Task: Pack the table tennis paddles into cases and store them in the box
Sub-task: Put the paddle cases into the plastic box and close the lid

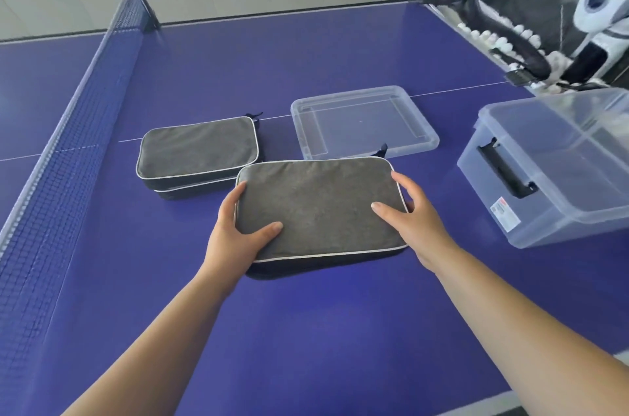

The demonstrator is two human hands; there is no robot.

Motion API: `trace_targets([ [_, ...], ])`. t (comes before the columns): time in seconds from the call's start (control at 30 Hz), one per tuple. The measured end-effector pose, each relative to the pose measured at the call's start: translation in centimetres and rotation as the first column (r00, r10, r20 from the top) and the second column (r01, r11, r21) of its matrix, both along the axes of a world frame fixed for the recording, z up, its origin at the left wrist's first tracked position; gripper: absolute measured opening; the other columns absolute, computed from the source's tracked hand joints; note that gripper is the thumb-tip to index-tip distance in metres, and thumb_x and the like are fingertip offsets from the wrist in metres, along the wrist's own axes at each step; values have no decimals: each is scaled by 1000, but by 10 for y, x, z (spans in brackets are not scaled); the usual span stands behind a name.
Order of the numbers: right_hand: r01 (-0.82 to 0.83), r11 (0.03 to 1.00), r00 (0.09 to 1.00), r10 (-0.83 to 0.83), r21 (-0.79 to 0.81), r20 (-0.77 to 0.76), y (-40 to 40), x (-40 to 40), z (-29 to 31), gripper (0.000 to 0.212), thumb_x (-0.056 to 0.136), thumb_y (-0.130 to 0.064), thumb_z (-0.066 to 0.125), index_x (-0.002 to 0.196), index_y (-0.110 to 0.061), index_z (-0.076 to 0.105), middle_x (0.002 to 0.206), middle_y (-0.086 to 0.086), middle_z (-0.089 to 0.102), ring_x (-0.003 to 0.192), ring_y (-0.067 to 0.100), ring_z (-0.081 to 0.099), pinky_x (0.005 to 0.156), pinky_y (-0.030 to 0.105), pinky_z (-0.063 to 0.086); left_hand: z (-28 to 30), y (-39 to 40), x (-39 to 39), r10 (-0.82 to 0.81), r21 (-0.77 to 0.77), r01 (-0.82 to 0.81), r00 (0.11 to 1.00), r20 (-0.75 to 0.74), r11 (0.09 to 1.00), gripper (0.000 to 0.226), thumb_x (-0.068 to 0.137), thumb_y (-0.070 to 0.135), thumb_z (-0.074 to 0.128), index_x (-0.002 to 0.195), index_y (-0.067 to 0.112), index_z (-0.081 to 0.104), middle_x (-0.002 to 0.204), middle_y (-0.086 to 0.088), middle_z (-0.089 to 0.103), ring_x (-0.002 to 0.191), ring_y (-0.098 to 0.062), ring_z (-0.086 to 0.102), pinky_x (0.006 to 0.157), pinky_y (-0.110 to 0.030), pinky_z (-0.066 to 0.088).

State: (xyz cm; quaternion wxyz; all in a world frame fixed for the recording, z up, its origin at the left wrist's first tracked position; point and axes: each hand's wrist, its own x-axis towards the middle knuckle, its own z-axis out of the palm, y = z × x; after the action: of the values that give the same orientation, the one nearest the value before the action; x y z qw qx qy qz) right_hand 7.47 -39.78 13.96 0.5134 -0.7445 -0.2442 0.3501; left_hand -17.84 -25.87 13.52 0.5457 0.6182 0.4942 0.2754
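The clear plastic box (558,170) is sitting open to the right of the held case, well apart from it, and nothing is showing inside it. Its lid (364,122) is lying flat just beyond the held case, also bare. The near grey case (320,208) is lying closed on the table; whether a paddle is inside cannot be told. A second grey case (197,150) is lying just beyond and left of the grip, closed too, seemingly stacked on a further one beneath it.

The left hand (238,228) is gripping the near case's left edge, thumb lying across the top and fingers curling round the side. The right hand (412,218) is clasping the right edge, thumb resting on top and fingers wrapping over the rim. Both forearms are reaching forward from the bottom of the view.

Everything is resting on a blue table tennis table (306,330). Its net (78,116) is running away on the left of the grip. Beyond the box, a white ball machine (599,13) is standing among white balls (503,41) under dark netting.
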Motion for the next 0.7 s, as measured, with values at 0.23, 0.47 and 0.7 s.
trace_targets([
  [0.23,-50,998,997,48,41,64,-47,100,32,57,84,-33,73,130,-53,46,104,-12,67,86,-5,66,72,19,49,20,-59,94,45,10,-46,997,68,999,80,75,31,83,138,54,37,136,20,49,117,-4,55,96,-30,49],
  [0.47,-52,994,998,48,91,44,-84,174,48,54,81,-27,76,124,-50,53,112,-9,68,97,5,68,79,26,54,38,-102,160,84,-90,-67,975,204,994,61,86,22,73,132,51,45,116,1,65,99,-15,69,83,-32,54],
  [0.7,63,993,997,-66,101,25,-112,209,52,51,83,-23,74,124,-46,54,94,-8,70,87,6,70,71,21,52,49,-108,208,7,-43,0,988,157,999,64,85,24,74,136,48,43,113,0,65,97,-16,69,79,-30,54],
])
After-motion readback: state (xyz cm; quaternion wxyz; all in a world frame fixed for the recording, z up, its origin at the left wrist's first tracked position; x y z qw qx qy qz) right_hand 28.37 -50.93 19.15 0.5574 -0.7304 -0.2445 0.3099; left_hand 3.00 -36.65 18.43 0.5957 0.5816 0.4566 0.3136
